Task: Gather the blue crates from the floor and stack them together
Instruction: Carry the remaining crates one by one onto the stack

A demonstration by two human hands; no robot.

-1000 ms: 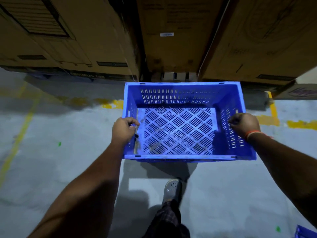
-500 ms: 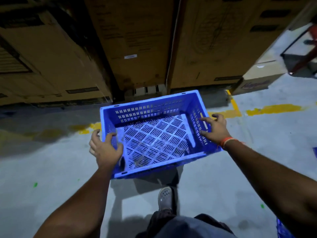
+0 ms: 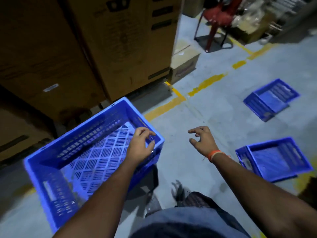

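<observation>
Your left hand sat near the middle of the frame, its forearm rising from the bottom edge left of centre and slanting up to the right. Its fingers were curled, thumb below them, with a gap between; whether they gripped anything could not be told. Your right hand hovered just right of centre, palm down, fingers spread and slightly bent, closed on nothing. An orange band circled that wrist. The right forearm ran down to the lower right corner. Both arms were bare.
</observation>
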